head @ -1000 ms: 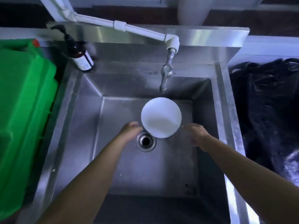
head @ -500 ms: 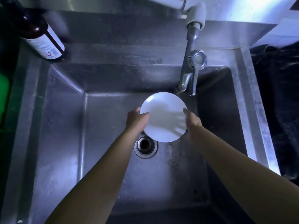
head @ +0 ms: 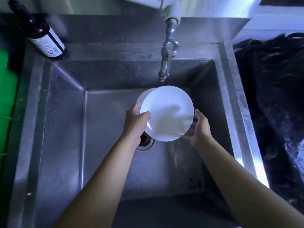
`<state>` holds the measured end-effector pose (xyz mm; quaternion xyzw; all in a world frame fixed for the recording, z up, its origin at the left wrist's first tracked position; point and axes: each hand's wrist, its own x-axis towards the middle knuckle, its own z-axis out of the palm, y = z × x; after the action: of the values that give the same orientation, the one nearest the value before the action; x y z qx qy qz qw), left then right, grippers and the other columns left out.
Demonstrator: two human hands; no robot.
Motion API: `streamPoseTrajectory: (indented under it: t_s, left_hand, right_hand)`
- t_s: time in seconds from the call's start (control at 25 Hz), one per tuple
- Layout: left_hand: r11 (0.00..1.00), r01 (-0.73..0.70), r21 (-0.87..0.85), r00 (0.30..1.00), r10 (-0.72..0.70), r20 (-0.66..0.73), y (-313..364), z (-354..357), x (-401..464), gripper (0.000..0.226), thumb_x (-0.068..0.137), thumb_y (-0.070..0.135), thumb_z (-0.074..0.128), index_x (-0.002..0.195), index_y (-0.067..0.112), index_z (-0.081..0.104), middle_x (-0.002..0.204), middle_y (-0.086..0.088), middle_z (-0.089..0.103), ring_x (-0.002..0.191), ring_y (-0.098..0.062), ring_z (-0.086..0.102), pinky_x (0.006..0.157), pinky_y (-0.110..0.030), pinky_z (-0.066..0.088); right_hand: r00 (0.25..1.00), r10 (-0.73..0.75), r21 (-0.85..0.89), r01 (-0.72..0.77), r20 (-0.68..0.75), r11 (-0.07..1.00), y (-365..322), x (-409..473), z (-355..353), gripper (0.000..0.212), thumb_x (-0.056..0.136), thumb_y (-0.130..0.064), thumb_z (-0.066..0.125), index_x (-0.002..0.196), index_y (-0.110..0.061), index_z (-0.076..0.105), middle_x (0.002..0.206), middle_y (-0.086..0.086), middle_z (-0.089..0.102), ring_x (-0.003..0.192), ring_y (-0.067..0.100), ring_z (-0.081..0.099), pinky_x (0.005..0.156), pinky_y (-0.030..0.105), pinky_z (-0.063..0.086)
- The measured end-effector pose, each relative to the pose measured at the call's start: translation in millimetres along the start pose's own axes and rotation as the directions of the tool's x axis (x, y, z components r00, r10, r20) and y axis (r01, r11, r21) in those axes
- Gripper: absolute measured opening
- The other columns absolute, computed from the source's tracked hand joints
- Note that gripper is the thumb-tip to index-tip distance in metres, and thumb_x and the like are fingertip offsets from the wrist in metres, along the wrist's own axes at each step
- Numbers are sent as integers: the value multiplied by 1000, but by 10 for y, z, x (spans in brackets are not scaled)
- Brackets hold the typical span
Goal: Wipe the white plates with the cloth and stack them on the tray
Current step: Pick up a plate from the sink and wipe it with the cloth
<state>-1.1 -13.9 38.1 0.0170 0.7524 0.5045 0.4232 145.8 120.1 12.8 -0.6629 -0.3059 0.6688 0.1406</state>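
A white plate (head: 167,112) is held tilted over the steel sink (head: 65,129), just below the tap (head: 166,63). My left hand (head: 135,122) grips its left rim, thumb on the upper face. My right hand (head: 199,129) holds the right rim, thumb up at the edge and fingers under the plate. The edge of a second white plate (head: 144,96) shows behind the first at its upper left. I see no cloth and no tray.
The drain (head: 146,142) lies under my left wrist. A brown pump bottle (head: 46,40) stands on the sink's back left corner. A green plastic container (head: 6,96) is at the far left. Black plastic sheeting (head: 271,96) covers the right side.
Both hands closed in on the plate and took it by its rims. It has risen from the sink floor, showing a second plate behind it. The camera has moved closer.
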Motion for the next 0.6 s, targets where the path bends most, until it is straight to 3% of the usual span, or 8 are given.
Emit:
streamPoseTrajectory:
  t_s: [0.16, 0.24, 0.32, 0.44, 0.52, 0.6]
  left_hand:
    - [992, -123, -35, 991, 121, -54, 53, 147, -765, 31, 79, -3, 53, 95, 21, 64, 83, 18, 69, 73, -6, 61, 57, -18, 46]
    - [974, -227, -15, 970, 225, -93, 76, 196, -1140, 41, 79, -8, 52, 99, 26, 64, 103, 10, 69, 89, -7, 65, 59, -12, 49]
    - [945, -325, 24, 937, 325, -126, 129, 206, -1513, 52, 80, -8, 54, 112, 33, 62, 125, 2, 58, 113, -5, 59, 78, -8, 51]
    - [874, -487, -4, 870, 484, -92, 287, 191, -1985, 68, 80, -18, 53, 127, 32, 56, 132, -2, 55, 127, -12, 54, 111, -33, 46]
    - [808, -588, -30, 809, 587, -28, 432, 180, -2231, 79, 78, -27, 48, 127, 36, 52, 128, 1, 59, 125, -17, 56, 117, -42, 40]
    - [754, -657, -4, 754, 656, 30, 578, 166, -2485, 82, 81, -27, 46, 135, 35, 47, 133, 2, 59, 129, -17, 55, 118, -42, 38]
  right_hand:
    - [987, -156, -27, 157, 38, 987, 115, -646, -530, 38, 88, -53, 53, 114, -31, 69, 117, -1, 70, 113, 21, 64, 81, 34, 47]
    - [961, -267, -9, 268, 71, 963, 116, -994, -734, 27, 93, -50, 52, 109, -34, 66, 118, -4, 69, 113, 16, 63, 88, 34, 43]
    - [920, -374, 40, 372, 118, 927, 68, -1338, -916, 30, 92, -47, 52, 113, -28, 63, 120, -2, 68, 112, 13, 64, 88, 31, 42]
    - [853, -499, 132, 483, 149, 865, -37, -1784, -1132, 48, 87, -48, 52, 124, -17, 57, 124, 1, 65, 112, 8, 65, 91, 24, 42]
    - [828, -540, 185, 513, 151, 838, -108, -1996, -1192, 58, 82, -53, 56, 128, -18, 55, 127, 1, 64, 116, 10, 64, 98, 27, 43]
    - [802, -572, 255, 525, 169, 812, -195, -2194, -1274, 56, 80, -57, 56, 127, -26, 56, 127, -2, 66, 117, 12, 64, 102, 32, 43]
